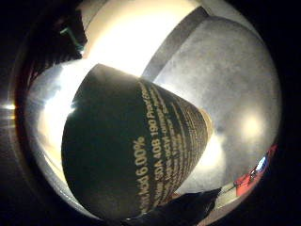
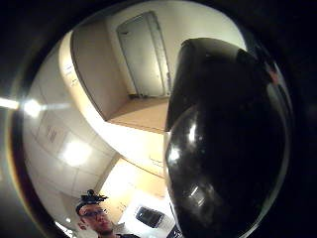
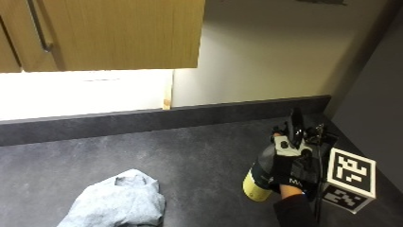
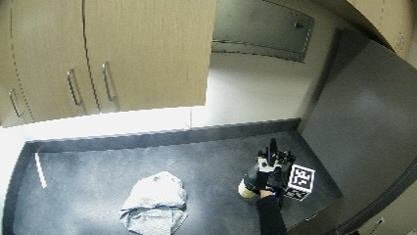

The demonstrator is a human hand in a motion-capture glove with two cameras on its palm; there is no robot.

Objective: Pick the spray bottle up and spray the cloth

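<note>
A dark spray bottle (image 3: 258, 177) with a yellow base and a black trigger head stands at the right of the dark countertop (image 3: 189, 161). My gloved right hand (image 3: 288, 166) grips it round the neck and body from the right side. Its printed label (image 1: 160, 146) fills the little finger side palm view, and its glossy black head (image 2: 223, 148) fills the thumb side view. A crumpled grey cloth (image 3: 119, 201) lies on the counter at the front left, well apart from the bottle. In the wide view the bottle (image 4: 249, 185) and the cloth (image 4: 154, 200) sit at the same spots.
Wooden wall cabinets (image 3: 100, 33) hang above the counter's back. A low dark backsplash (image 3: 157, 119) runs along the rear edge. A grey side panel (image 3: 372, 109) closes off the right end. Bare countertop lies between cloth and bottle.
</note>
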